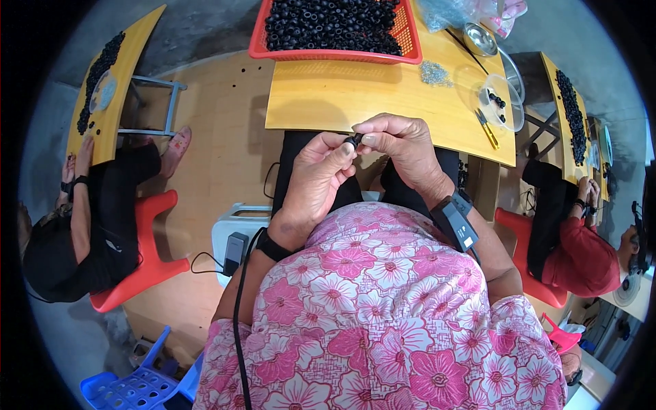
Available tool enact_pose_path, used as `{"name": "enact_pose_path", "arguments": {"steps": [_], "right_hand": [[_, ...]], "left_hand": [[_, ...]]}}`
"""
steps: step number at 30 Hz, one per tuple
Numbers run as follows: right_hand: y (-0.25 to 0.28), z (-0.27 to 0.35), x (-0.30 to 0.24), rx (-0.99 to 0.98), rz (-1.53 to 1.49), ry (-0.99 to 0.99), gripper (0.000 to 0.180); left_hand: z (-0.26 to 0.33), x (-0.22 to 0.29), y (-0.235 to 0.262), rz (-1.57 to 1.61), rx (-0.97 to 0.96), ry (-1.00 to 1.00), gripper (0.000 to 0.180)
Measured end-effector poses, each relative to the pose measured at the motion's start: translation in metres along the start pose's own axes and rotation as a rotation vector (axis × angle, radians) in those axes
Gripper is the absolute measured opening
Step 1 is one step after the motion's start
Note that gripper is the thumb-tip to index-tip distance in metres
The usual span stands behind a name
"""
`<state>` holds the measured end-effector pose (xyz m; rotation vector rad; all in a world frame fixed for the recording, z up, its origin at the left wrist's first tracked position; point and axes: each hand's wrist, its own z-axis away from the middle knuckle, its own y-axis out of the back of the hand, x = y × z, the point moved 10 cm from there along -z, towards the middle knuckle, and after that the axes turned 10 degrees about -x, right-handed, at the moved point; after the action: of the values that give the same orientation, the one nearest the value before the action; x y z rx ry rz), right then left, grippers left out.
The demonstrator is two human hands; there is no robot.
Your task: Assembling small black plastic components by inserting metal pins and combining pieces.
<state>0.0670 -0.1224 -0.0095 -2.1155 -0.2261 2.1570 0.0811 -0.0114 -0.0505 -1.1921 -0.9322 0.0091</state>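
Both of my hands meet over my lap, just in front of the near edge of the yellow table (328, 96). A small black round part (353, 141) sits between them. My left hand (320, 167) pinches it between thumb and forefinger. My right hand (403, 145) is closed at its other side, thumb against fingertip, gripping the same part or a piece on it; the fingers cover most of it. Beyond my hands, a red basket (342, 56) heaped with black ring-shaped parts (328, 27) stands at the table's far side.
A pile of small silvery pieces (434, 74) lies right of the basket. Farther right are a clear plastic bowl (509, 116) with a few black parts, a yellow cutter knife (487, 130) and a metal bowl (480, 39). Seated people work at tables on both sides.
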Motion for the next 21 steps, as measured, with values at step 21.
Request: {"name": "enact_pose_path", "arguments": {"steps": [21], "right_hand": [[-0.005, -0.003, 0.002, 0.004, 0.028, -0.012, 0.014]], "left_hand": [[0.002, 0.004, 0.009, -0.037, -0.011, -0.035, 0.005]]}}
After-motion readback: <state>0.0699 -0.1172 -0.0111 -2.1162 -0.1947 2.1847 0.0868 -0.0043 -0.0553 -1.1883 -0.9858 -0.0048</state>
